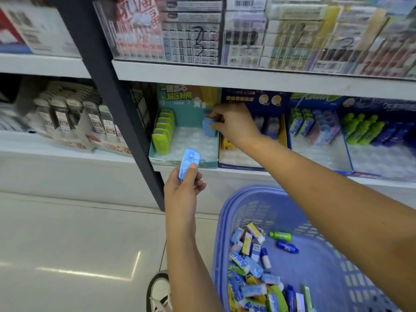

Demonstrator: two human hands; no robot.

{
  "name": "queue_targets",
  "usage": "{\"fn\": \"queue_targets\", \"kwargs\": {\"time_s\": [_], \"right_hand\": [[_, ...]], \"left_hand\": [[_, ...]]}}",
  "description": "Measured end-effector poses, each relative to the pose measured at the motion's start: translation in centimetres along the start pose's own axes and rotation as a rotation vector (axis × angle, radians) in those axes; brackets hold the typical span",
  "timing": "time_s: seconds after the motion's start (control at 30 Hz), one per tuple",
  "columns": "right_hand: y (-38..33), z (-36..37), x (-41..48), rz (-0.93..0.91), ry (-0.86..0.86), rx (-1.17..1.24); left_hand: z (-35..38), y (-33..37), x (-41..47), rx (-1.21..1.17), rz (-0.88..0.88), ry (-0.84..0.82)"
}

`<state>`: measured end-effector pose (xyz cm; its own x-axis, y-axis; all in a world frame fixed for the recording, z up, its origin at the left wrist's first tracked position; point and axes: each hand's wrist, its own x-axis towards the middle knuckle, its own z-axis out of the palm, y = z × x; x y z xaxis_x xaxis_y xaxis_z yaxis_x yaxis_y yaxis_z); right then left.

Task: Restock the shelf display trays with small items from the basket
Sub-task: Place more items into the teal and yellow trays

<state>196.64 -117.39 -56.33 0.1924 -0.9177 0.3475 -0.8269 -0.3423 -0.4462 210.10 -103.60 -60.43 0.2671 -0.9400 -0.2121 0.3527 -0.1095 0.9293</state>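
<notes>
Teal tray (211, 164) on the shelf, partly stocked.
One blue case (208, 127) is pinched by the right hand (235, 124) at the tray's right rear; a second blue case (188, 164) is gripped by the left hand (182, 194) before the tray, near the basket (221, 221).

A single wide-angle view from the person's head looks forward and down, close to the shelf (247, 74), whose tiers fill the upper half of the frame. The tiled floor (67, 244) lies lower left, the purple basket (225, 233) lower right.
</notes>
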Motion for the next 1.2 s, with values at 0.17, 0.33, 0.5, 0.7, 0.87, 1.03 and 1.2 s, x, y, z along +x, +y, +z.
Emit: {"fn": "queue_targets", "kwargs": {"time_s": [0.17,0.33,0.5,0.7,0.87,1.03,1.2], "right_hand": [[0.2,-0.9,0.1,-0.054,-0.059,-0.097],[-0.1,-0.4,0.8,-0.02,-0.132,-0.286],[-1.4,-1.9,0.5,-0.053,-0.261,-0.371],[-3.8,-4.5,-4.0,0.109,-0.351,0.627],[-3.0,-4.7,-3.0,0.163,-0.194,0.609],[-1.1,-2.8,-1.1,0.103,-0.093,0.198],[-0.8,-1.5,-0.8,0.033,-0.121,0.032]], "left_hand": [[0.1,-0.4,0.1,0.025,-0.01,-0.014],[0.6,-0.5,0.1,0.104,0.022,-0.002],[1.4,0.4,0.5,0.267,0.128,-0.015],[2.3,1.4,1.4,0.278,0.265,-0.013],[3.1,1.7,1.5,0.416,0.364,-0.02],[3.6,0.5,1.8,1.072,0.487,-0.152],[3.3,-0.2,2.0,1.218,0.522,-0.166]]}}
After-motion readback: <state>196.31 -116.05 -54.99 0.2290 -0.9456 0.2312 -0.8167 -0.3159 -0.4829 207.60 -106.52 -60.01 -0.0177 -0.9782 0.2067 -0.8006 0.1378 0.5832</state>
